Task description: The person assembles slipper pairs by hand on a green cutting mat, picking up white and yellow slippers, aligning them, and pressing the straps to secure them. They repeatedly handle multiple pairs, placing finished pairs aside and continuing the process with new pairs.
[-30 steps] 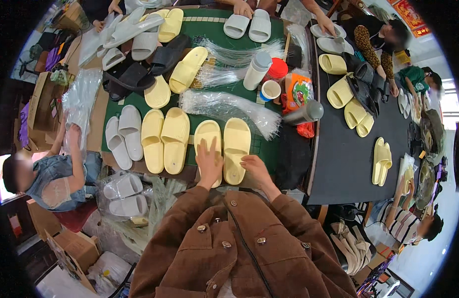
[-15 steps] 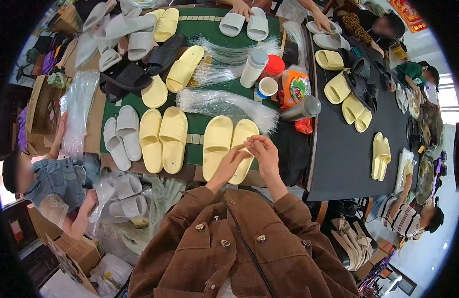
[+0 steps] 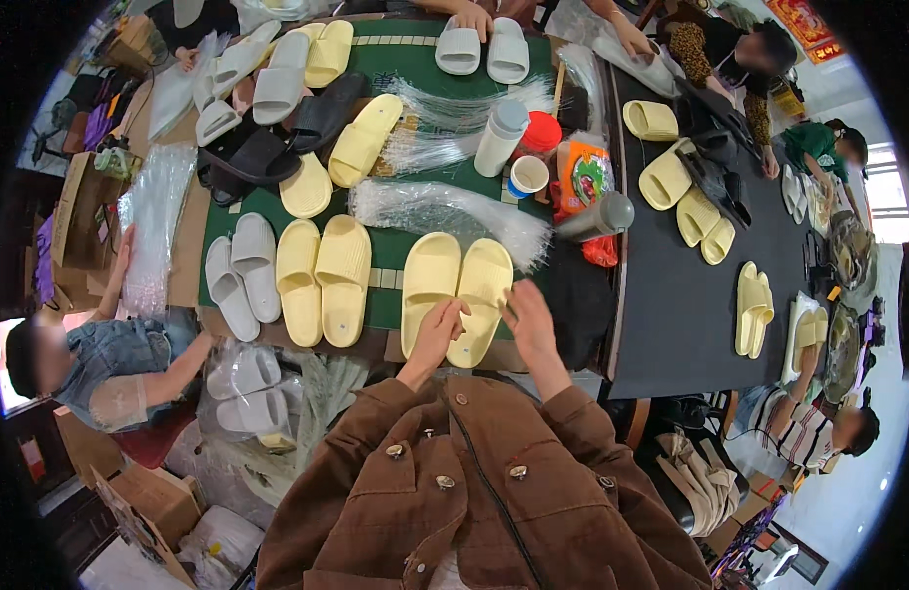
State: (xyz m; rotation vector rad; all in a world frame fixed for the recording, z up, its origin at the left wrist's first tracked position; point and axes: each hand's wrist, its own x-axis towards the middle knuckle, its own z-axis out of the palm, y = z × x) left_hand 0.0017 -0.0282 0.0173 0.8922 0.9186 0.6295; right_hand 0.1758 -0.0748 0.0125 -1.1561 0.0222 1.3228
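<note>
A pair of pale yellow slippers lies on the green table in front of me, the left slipper (image 3: 431, 270) beside the right slipper (image 3: 487, 265). Over their near ends is my left hand (image 3: 435, 337), its fingers curled together; whatever they may hold is too small to make out. My right hand (image 3: 535, 332) is by the right slipper's outer side, fingers apart with nothing in them. Just beyond the slippers lies a bundle of clear thin plastic strands (image 3: 454, 216). To the left stand another yellow pair (image 3: 341, 275) and a grey pair (image 3: 255, 261).
A grey-lidded bottle (image 3: 501, 138), red-lidded jar (image 3: 541, 133), paper cup (image 3: 528, 175) and grey flask (image 3: 600, 216) stand at the right. Black slippers (image 3: 248, 152) are piled back left. A dark table (image 3: 691, 334) holds more slippers. Co-workers sit around.
My hands have parted: the right fingers have opened and moved right, while the left has curled its fingers. The person at the left has drawn a hand back from the bagged grey slippers.
</note>
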